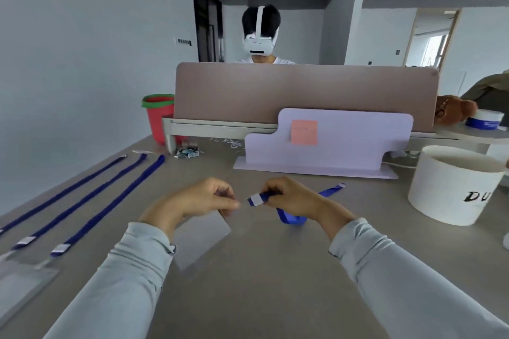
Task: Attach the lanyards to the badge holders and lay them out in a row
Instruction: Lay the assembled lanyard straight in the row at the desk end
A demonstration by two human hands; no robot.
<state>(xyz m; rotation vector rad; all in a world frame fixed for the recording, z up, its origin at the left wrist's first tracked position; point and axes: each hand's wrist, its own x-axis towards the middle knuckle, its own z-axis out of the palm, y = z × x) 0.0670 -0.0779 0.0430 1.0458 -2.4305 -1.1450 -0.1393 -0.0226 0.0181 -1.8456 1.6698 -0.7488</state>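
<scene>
My left hand (pixel 205 198) pinches the top edge of a clear badge holder (pixel 203 239), which hangs tilted above the grey table (pixel 261 283). My right hand (pixel 292 198) grips the clip end of a blue lanyard (pixel 292 217); its white-and-blue tip points at my left fingertips, a short gap apart. The rest of that lanyard trails behind my right hand on the table. At the left lie three blue lanyards (pixel 91 201) side by side, and clear holders (pixel 24 281) sit at their near ends.
A white round tub (pixel 451 187) stands at the right. A lilac stand (pixel 330 143) with a pink sticky note is in front of a brown desk divider (pixel 303 91). A red bucket (pixel 159 115) is at the back left. A person wearing a headset sits behind the divider.
</scene>
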